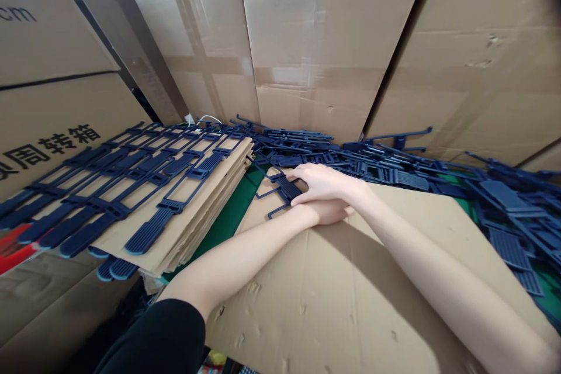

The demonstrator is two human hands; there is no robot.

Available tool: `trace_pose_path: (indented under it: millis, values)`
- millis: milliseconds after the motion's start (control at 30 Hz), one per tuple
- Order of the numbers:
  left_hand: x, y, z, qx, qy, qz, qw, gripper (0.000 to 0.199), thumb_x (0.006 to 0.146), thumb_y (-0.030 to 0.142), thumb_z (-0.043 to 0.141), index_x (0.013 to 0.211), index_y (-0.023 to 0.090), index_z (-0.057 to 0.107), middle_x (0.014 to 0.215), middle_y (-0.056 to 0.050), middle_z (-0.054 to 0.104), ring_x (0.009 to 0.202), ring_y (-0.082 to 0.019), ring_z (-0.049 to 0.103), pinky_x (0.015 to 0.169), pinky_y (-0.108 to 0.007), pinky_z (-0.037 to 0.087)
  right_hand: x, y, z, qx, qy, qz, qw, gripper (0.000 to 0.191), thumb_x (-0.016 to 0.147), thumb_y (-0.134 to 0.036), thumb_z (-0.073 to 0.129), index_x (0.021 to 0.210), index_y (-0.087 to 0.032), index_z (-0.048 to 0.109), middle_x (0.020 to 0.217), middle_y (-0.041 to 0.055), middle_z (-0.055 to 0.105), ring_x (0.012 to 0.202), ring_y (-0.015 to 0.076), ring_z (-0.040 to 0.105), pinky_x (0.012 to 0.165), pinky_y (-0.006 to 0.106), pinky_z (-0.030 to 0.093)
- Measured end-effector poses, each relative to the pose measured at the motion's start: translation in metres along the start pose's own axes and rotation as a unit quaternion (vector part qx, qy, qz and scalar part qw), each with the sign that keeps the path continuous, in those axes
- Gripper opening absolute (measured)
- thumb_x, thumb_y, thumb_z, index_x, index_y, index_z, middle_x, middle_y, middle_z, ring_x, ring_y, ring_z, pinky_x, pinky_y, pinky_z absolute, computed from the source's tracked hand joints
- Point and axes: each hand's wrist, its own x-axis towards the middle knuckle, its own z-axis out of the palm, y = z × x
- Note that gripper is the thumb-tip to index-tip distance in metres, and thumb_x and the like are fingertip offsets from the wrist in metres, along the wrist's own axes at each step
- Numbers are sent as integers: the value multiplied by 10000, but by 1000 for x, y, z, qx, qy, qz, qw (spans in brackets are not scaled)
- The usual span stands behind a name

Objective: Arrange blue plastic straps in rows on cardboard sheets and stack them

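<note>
My right hand reaches across from the right, thumb and fingers closed on a navy plastic bracket with a ribbed pad and thin rod-like arms. The bracket lies on a sheet of cardboard. Below my right wrist, my left hand rests low over the same sheet. The crossing right hand and forearm partly cover it, and its fingers are hidden, so its grip does not show.
To the left, a stack of cardboard sheets carries rows of similar navy brackets. Loose brackets lie heaped along the back and right on a green surface. Large cardboard boxes wall off the back and left.
</note>
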Motion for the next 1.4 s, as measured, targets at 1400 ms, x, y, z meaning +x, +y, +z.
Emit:
trace_pose_path:
  millis: [1400]
  values:
    - [-24, 3, -6, 123, 29, 249, 960, 347, 950, 379, 378, 932, 162, 648, 725, -69, 673, 675, -219, 644, 557, -283, 380, -14, 64, -13, 45, -45, 65, 996, 477, 699, -219, 638, 1174, -177, 627, 1220, 71, 625, 1089, 237, 583, 924, 296, 449]
